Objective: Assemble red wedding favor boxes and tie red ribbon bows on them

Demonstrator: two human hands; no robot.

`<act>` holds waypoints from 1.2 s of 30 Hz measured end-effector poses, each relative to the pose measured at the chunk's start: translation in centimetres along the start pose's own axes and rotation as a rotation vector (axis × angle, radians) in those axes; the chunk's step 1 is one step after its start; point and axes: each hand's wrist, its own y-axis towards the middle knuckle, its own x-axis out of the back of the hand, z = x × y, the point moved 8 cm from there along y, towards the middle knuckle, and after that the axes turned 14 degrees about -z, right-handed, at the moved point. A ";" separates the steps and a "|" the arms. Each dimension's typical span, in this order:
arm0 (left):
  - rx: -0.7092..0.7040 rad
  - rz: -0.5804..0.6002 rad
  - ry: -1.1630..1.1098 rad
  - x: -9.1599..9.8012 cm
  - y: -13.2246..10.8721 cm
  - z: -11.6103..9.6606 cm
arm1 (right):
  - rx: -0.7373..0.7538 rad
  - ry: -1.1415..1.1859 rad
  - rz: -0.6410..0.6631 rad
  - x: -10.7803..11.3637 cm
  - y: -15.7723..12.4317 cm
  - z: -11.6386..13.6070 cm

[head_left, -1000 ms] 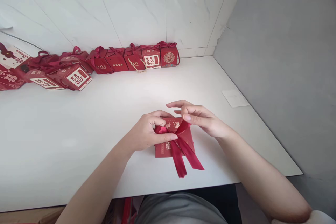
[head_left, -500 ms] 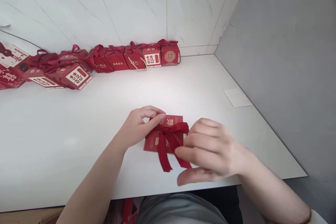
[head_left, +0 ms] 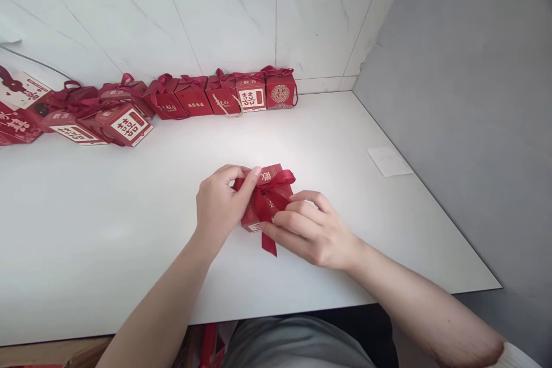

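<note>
A small red gift box (head_left: 269, 174) with pale lettering is on the white table in front of me, a red ribbon tied in a bow (head_left: 267, 194) across its top. My left hand (head_left: 222, 198) grips the box's left side, thumb on the top edge and fingers hidden behind it. Curled around the near right side is my right hand (head_left: 313, 230), its fingers against the box and over part of the ribbon. One ribbon tail (head_left: 269, 244) hangs below the box toward me; the other is mostly covered by the right fingers.
Against the tiled wall stands a row of similar red boxes (head_left: 194, 98) with ribbon bows. More boxes (head_left: 128, 125) sit at the left, beside a larger red and white package (head_left: 23, 92). A white paper square (head_left: 389, 161) lies near the table's right edge, by the grey wall (head_left: 466, 98).
My right hand has come in leftward from beside the ribbon and closed on the box. The box has shifted away from me and turned a little, with my left hand still on it.
</note>
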 end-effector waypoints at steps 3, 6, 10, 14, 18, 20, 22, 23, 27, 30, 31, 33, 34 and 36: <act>0.045 0.083 -0.009 -0.8 -0.1 0.6 | -0.075 -0.014 -0.018 0.0 -0.4 -0.7; 0.104 0.203 -0.083 -1.3 0.2 1.4 | -0.178 -0.005 -0.068 0.4 -0.8 -1.2; 0.194 0.435 -0.220 -1.8 0.1 2.3 | -0.269 0.041 -0.071 0.6 -1.1 -1.8; 0.197 0.439 -0.190 -1.7 0.1 2.4 | -0.216 0.122 -0.056 0.3 -1.0 -1.0; 0.096 0.359 -0.086 -1.6 0.3 1.6 | -0.113 0.175 0.015 -1.0 -1.1 0.7; 0.078 0.338 -0.059 -1.6 0.3 1.4 | -0.183 0.210 0.045 -1.6 -1.2 0.5; 0.079 0.335 -0.061 -1.6 0.2 1.4 | -0.262 0.262 0.067 -2.0 -1.4 0.0; 0.079 0.335 -0.068 -1.7 0.1 1.4 | -0.285 0.291 0.073 -2.0 -1.4 -0.2; 0.068 0.321 -0.082 -1.6 0.0 1.2 | -0.321 0.408 0.051 -1.8 -1.3 -0.5; 0.057 0.308 -0.071 -1.6 0.0 1.0 | -0.351 0.462 0.059 -1.8 -1.2 -0.7; 0.056 0.307 -0.071 -1.6 -0.1 1.0 | -0.360 0.474 0.068 -1.9 -1.3 -0.7; 0.058 0.310 -0.073 -1.7 -0.1 0.9 | -0.369 0.496 0.080 -1.9 -1.2 -0.8; 0.057 0.312 -0.072 -1.7 -0.1 0.9 | -0.370 0.511 0.082 -1.8 -1.2 -0.8; 0.051 0.313 -0.064 -1.7 -0.1 0.8 | -0.368 0.542 0.083 -1.8 -1.1 -0.8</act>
